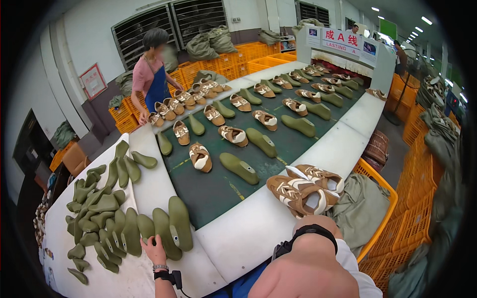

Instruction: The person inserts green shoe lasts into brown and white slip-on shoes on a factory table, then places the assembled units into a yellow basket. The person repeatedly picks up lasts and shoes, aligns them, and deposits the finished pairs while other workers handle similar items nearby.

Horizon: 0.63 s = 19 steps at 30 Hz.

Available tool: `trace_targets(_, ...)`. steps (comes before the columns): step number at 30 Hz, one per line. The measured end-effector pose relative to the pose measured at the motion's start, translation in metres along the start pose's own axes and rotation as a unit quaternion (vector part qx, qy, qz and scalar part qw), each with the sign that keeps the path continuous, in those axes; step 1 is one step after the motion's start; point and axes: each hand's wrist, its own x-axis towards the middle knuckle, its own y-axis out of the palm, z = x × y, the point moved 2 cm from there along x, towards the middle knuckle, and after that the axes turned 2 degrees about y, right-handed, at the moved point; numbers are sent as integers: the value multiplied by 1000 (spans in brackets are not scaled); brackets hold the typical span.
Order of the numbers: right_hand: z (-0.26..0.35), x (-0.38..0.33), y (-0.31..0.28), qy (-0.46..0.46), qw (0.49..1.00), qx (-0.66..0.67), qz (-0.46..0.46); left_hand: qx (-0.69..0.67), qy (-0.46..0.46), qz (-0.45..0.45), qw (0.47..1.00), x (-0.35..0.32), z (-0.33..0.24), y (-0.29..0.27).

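My left hand [155, 251] is at the near end of a row of green shoe lasts, its fingers curled round the lower end of one green shoe last [145, 226]. Two larger lasts [180, 221] stand just to its right. My right hand [318, 223] is beside brown-and-cream sneakers [298, 191] on the white near edge of the table; its fingers are hidden, so whether it grips a sneaker does not show. On the dark green conveyor belt [198, 198], brown sneakers and green lasts are set out in rows.
Many loose lasts [99, 203] lie heaped on the white table at left. Across the belt a person in a blue apron [158, 89] reaches toward a row of sneakers. An orange crate [385, 188] with grey-green cloth stands at right, near stacked crates [412, 218]. A machine housing [367, 54] spans the far end.
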Motion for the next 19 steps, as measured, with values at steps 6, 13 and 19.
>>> trace_targets(6, 2, 2, 9, 21, 999, 10, -25, 6, 2, -8, 1000, 2, 1, -1)
trace_targets(13, -16, -2, 22, 116, 982, 137, 55, 24, 26, -59, 998, -6, -7, -3)
trace_targets(19, -73, -4, 67, 156, 891, 381, 192, -8, -8, -85, 996, -10, 4, 3)
